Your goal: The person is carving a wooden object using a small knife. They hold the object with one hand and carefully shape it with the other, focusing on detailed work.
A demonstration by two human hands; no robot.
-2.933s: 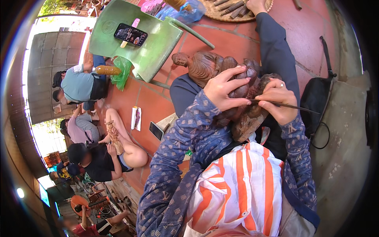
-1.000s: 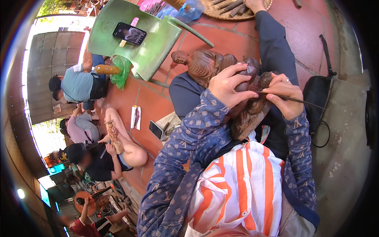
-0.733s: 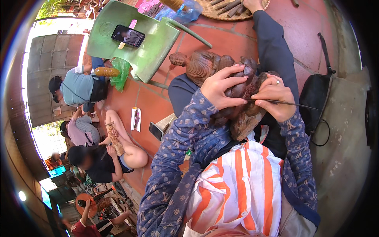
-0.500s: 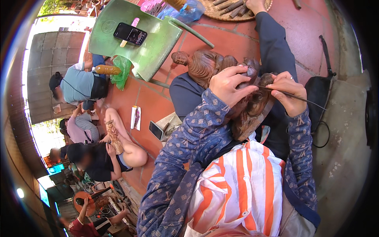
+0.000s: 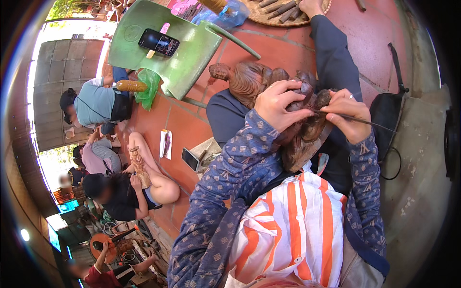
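Note:
A dark brown wooden statue [image 5: 249,79], carved as a robed figure with rounded forms at its base, lies across my lap. My left hand [image 5: 281,105] grips its base, fingers curled over a rounded knob. The left thumb presses close to the tip of a thin, dark, rod-like file [image 5: 370,123]. My right hand [image 5: 349,115] pinches this file between thumb and fingers, with its long end sticking out to the right. The tip meets the wood between both hands. My fingers partly hide the worked spot.
A green plastic chair [image 5: 187,53] holds a phone [image 5: 159,42]. Another phone [image 5: 190,159] lies on the tiled floor near my left elbow. A woven tray [image 5: 273,19] of tools is ahead. Several people sit at left; one in black [image 5: 117,197] holds a carving. A black bag [image 5: 384,105] lies right.
My right hand has shifted slightly left along with the file, and its fingers sit closer to my left thumb. The statue and my left hand stay nearly in place.

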